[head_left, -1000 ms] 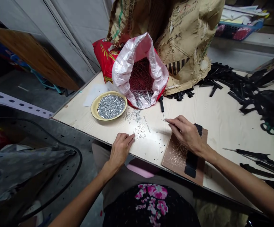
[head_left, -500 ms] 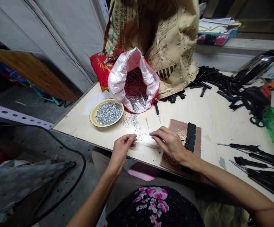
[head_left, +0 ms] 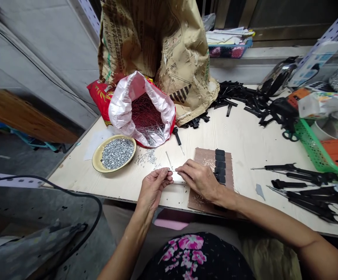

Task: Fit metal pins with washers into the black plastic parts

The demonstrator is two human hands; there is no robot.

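Note:
My left hand [head_left: 154, 186] and my right hand [head_left: 198, 179] meet near the table's front edge, fingertips pinched together. A thin metal pin [head_left: 172, 170] runs between them; my right hand grips it and my left fingertips pinch a tiny silver piece at its tip. Loose small silver pieces [head_left: 147, 157] lie scattered just beyond my hands. A spare pin [head_left: 169, 160] lies on the wood. A brown board [head_left: 205, 159] with a row of black pads [head_left: 219, 165] sits under my right wrist.
A yellow dish [head_left: 98, 163] of small silver pieces stands at the left. Behind it an open plastic bag of pins [head_left: 145, 112] and a tall brown paper sack [head_left: 157, 50]. A screwdriver [head_left: 177, 137], black parts [head_left: 244, 97], a green basket [head_left: 311, 149] and black tools [head_left: 305, 182] lie right.
My right hand has carried the pin from beside the screwdriver toward me to meet my left hand, which lifted a small piece off the table. The view has shifted right.

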